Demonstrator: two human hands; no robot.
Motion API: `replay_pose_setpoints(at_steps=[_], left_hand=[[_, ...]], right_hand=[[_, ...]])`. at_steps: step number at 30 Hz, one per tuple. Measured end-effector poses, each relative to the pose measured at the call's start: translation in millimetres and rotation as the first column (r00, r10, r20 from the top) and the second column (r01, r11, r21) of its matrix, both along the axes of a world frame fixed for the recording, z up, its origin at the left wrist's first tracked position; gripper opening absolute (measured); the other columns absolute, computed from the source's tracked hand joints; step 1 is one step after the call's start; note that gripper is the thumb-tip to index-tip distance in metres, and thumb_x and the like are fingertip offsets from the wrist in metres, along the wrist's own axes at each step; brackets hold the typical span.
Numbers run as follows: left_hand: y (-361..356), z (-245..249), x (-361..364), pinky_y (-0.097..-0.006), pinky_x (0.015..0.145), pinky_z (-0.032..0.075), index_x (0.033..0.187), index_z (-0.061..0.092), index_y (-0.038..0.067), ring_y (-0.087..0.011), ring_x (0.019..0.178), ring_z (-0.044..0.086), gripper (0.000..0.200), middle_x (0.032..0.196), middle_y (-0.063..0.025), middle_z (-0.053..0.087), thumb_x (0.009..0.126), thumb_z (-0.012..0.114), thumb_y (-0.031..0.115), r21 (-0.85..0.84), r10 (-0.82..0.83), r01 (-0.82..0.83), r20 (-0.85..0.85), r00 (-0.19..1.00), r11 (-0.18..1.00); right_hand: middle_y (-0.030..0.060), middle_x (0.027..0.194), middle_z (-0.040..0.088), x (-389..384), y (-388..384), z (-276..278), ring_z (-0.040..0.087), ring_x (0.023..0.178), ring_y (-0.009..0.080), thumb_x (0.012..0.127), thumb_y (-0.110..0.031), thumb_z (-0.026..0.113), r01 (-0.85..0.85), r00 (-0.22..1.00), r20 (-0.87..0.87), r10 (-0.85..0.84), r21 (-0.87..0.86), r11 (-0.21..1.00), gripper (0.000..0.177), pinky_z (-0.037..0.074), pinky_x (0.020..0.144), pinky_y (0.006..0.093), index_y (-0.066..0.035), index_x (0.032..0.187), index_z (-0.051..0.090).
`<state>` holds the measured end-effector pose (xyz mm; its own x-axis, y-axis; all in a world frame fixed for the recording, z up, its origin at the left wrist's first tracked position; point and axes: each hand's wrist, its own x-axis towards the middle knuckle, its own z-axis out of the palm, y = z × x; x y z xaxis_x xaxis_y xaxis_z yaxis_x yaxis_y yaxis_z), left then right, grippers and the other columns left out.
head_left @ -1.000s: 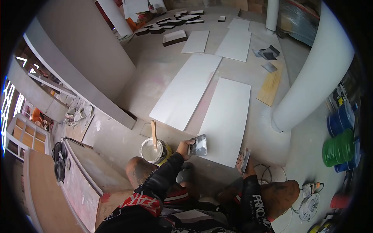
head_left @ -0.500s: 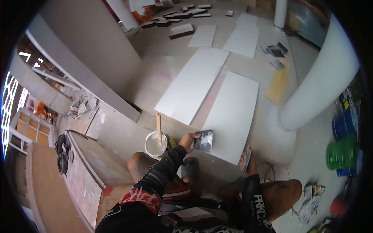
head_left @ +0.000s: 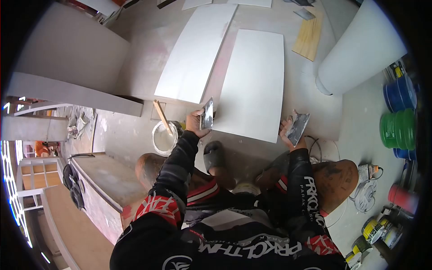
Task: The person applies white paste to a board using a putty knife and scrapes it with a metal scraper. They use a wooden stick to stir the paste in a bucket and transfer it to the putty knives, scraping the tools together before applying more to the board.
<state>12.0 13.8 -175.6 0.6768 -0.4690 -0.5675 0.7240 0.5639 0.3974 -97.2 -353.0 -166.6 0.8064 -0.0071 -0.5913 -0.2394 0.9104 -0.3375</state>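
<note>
My left hand (head_left: 196, 123) is closed round a flat metal scraper (head_left: 207, 114), whose blade is turned upright beside the near left corner of a white panel (head_left: 252, 85). Right of that panel's near edge, my right hand (head_left: 286, 131) grips a second scraper (head_left: 297, 129) with grey smears on its blade. An open bucket of white paste (head_left: 164, 138) stands on the floor left of my left hand, with a wooden stick (head_left: 162, 116) leaning out of it. Another long white panel (head_left: 196, 54) lies farther left.
A white column (head_left: 360, 45) rises at the right, near a yellow wooden board (head_left: 308, 33). Blue and green drums (head_left: 398, 129) line the right edge. A grey partition (head_left: 76, 94) and a low bench (head_left: 96, 193) stand at the left. Paint cans (head_left: 380, 230) sit lower right.
The view has tilted down and shifted. My left hand has turned its scraper from flat over the panel's corner to upright. The scraper in my right hand now shows its broad face.
</note>
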Motion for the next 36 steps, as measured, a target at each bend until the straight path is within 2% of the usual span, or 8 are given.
replay_pose_setpoints(at_steps=[15, 21, 23, 27, 33, 34, 35, 36], left_hand=[[-27.4, 49.9, 49.8, -0.0335, 0.071, 0.053, 0.094, 0.064, 0.003, -0.0237, 0.071, 0.066, 0.021, 0.082, -0.0098, 0.069, 0.08, 0.056, 0.016, -0.011, 0.08, -0.08, 0.071, 0.994, 0.997], [-27.0, 53.4, 27.1, -0.0341, 0.078, 0.052, 0.102, 0.062, -0.002, -0.0241, 0.082, 0.066, 0.025, 0.092, -0.0131, 0.068, 0.085, 0.054, 0.014, -0.105, 0.12, -0.101, 0.188, 0.975, 0.989], [-36.5, 66.3, 20.5, -0.0348, 0.083, 0.052, 0.107, 0.06, -0.005, -0.0264, 0.087, 0.065, 0.03, 0.096, -0.0167, 0.067, 0.085, 0.054, 0.014, -0.107, 0.155, -0.134, 0.221, 0.963, 0.985], [-42.6, 81.6, 11.0, -0.0355, 0.086, 0.051, 0.112, 0.059, -0.005, -0.0266, 0.092, 0.065, 0.033, 0.104, -0.0159, 0.067, 0.086, 0.054, 0.015, -0.107, 0.125, -0.103, 0.229, 0.965, 0.989], [-44.2, 84.8, -0.7, -0.0395, 0.082, 0.051, 0.108, 0.059, -0.003, -0.0267, 0.086, 0.064, 0.029, 0.097, -0.0138, 0.067, 0.085, 0.053, 0.015, -0.046, 0.127, -0.121, 0.201, 0.971, 0.992], [-46.0, 93.1, -5.5, -0.0398, 0.083, 0.051, 0.108, 0.059, -0.004, -0.0274, 0.086, 0.065, 0.029, 0.097, -0.0138, 0.067, 0.085, 0.053, 0.013, -0.061, 0.147, -0.137, 0.21, 0.967, 0.989], [-44.9, 99.0, -9.8, -0.0398, 0.083, 0.051, 0.108, 0.059, -0.004, -0.0274, 0.086, 0.065, 0.029, 0.097, -0.0138, 0.067, 0.085, 0.053, 0.013, -0.062, 0.149, -0.138, 0.212, 0.966, 0.988], [-41.6, 105.0, -14.3, -0.0398, 0.083, 0.051, 0.108, 0.059, -0.004, -0.0277, 0.087, 0.065, 0.029, 0.097, -0.0145, 0.067, 0.085, 0.052, 0.013, -0.111, 0.162, -0.139, 0.235, 0.958, 0.984]], right_hand=[[-0.0021, 0.065, 0.043, 10.4, 2.2, 33.0, 0.051, 0.088, 0.0216, 0.094, -0.031, 0.052, 0.289, 0.955, -0.035, -0.293, 0.311, 0.905, 0.028, 0.046, 0.084, 0.034, -0.013, 0.074, 0.045], [-0.0026, 0.065, 0.041, 11.7, 0.3, 14.7, 0.049, 0.088, 0.0171, 0.098, -0.035, 0.046, 0.233, 0.932, 0.23, -0.278, 0.204, 0.951, 0.03, 0.043, 0.08, 0.0324, -0.013, 0.078, 0.046], [-0.0017, 0.06, 0.04, 12.2, 10.5, 53.5, 0.038, 0.058, 0.0092, 0.098, -0.043, 0.045, 0.369, 0.925, 0.087, -0.369, 0.012, 0.929, 0.047, 0.037, 0.056, 0.0211, -0.015, 0.061, 0.039], [-0.0018, 0.059, 0.037, 7.5, 16.3, 88.5, 0.035, 0.055, 0.0099, 0.099, -0.042, 0.045, 0.436, 0.9, -0.043, -0.435, 0.029, 0.9, 0.047, 0.034, 0.053, 0.0205, -0.016, 0.06, 0.038], [-0.0009, 0.062, 0.037, -4.5, 15.6, 72.7, 0.043, 0.067, 0.008, 0.099, -0.042, 0.044, 0.399, 0.901, 0.215, -0.378, -0.066, 0.914, 0.045, 0.036, 0.057, 0.0172, -0.016, 0.063, 0.038], [-0.0019, 0.066, 0.039, -4.8, 19.8, 79.0, 0.045, 0.069, 0.0063, 0.1, -0.032, 0.044, 0.423, 0.888, 0.244, -0.389, -0.105, 0.9, 0.017, 0.039, 0.058, 0.0145, -0.016, 0.099, 0.038], [-0.0029, 0.071, 0.041, -5.7, 21.9, 85.9, 0.047, 0.071, 0.0046, 0.1, -0.022, 0.043, 0.445, 0.876, 0.274, -0.397, -0.142, 0.884, 0.036, 0.041, 0.06, 0.0118, -0.016, 0.135, 0.038], [-0.0029, 0.071, 0.041, -7.9, 20.4, 95.6, 0.047, 0.071, 0.0046, 0.1, -0.022, 0.043, 0.439, 0.878, 0.279, -0.389, -0.141, 0.888, 0.036, 0.041, 0.06, 0.0118, -0.016, 0.135, 0.038]])
